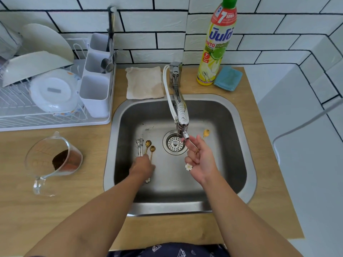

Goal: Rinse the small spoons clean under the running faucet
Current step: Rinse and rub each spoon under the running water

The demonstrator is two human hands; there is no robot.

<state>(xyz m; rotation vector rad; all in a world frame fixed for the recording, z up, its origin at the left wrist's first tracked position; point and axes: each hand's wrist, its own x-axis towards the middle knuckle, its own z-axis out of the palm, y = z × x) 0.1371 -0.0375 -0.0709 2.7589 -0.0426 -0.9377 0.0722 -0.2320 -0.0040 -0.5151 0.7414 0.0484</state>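
So, far left, we had the rack [55,119] stacked with plates and a white caddy [96,89], and below it a jug [53,160] lay tipped on the counter [89,182] with brown powder inside. Moving into the sink [232,145], we saw our left hand [142,166] low on the basin floor, fingers closed over the handles of the spoons [146,147] lying there: a few silver ones and two gold ones, bowls pointing away from us, just left of the drain [174,143]. Whether that hand truly gripped them or only rested on them, we could not tell. Above the drain hung the faucet [181,112], with a cloth [144,82] behind the sink beside its base. Our right hand [199,160] was raised just under the spout, fingers pinched around a gold spoon [206,133], its bowl up and to the right, a daisy charm [188,166] at the handle's end by the palm. We could make out no water. Further right stood the soap bottle [217,43] and a blue sponge [228,78].
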